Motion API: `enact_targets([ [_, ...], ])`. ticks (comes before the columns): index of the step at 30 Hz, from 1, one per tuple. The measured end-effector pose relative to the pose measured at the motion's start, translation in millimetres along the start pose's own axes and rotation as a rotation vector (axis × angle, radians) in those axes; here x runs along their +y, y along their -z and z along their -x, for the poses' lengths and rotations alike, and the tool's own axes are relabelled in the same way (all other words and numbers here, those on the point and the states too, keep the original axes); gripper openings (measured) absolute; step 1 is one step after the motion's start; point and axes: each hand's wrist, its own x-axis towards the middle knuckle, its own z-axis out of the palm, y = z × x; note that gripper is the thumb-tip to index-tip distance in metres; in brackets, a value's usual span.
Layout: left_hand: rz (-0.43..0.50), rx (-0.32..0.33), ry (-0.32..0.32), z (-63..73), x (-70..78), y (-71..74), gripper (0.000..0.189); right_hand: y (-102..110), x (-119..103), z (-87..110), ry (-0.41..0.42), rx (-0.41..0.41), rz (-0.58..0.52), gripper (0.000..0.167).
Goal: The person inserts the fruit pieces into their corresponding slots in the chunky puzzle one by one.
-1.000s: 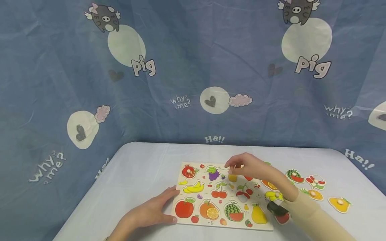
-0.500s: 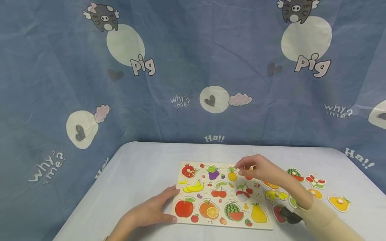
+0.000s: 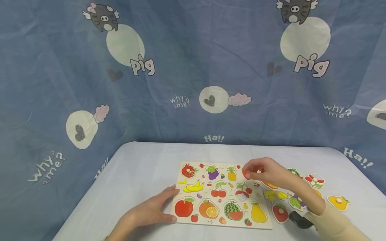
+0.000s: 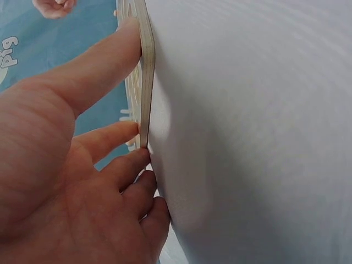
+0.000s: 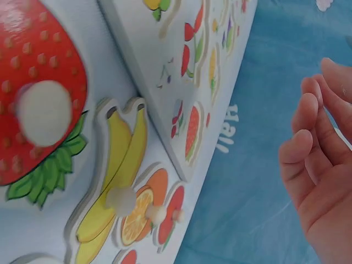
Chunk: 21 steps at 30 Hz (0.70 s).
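Note:
My left hand (image 3: 152, 207) rests against the left edge of a wooden fruit puzzle board (image 3: 208, 212). Its thumb touches the near left corner. In the left wrist view the thumb and index fingertips lie on the board's rim, and the other fingers curl beside it. My right hand (image 3: 268, 171) hovers at the board's far right corner, by the strawberry picture (image 3: 245, 174). Its fingers bend loosely toward the thumb, with nothing visible between them in the right wrist view. A pomegranate piece (image 3: 186, 171) with a knob sits in the board's far left corner.
Several knobbed pieces lie on the white table right of the board: strawberry (image 3: 280, 217), bananas (image 3: 271, 195), grapes (image 3: 292, 202), pear (image 3: 334, 201) and others partly behind my right arm. A dark device (image 3: 301, 220) is by the right sleeve. Blue printed cloth (image 3: 181, 124) hangs behind the table.
My right hand has moved rightward from the pineapple picture to the strawberry picture, uncovering the pineapple. The left hand and the board stay in place.

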Motion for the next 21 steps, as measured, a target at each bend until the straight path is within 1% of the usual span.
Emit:
enact_targets([
  [8,-0.002,0.0,0.029,-0.2,0.7,0.5,0.087,4,3,15.5,-0.016,-0.021,0.007,0.019],
  [10,0.0,0.0,0.035,-0.6,0.8,0.2,0.087,5,5,21.2,-0.027,-0.019,0.022,0.019],
  [15,-0.002,0.003,0.039,-2.2,0.5,-0.5,0.087,7,11,35.3,-0.022,-0.007,0.054,0.02],
  [21,-0.006,0.007,0.061,-2.5,-0.5,-0.4,0.088,10,19,48.0,-0.029,0.007,0.05,0.022],
])
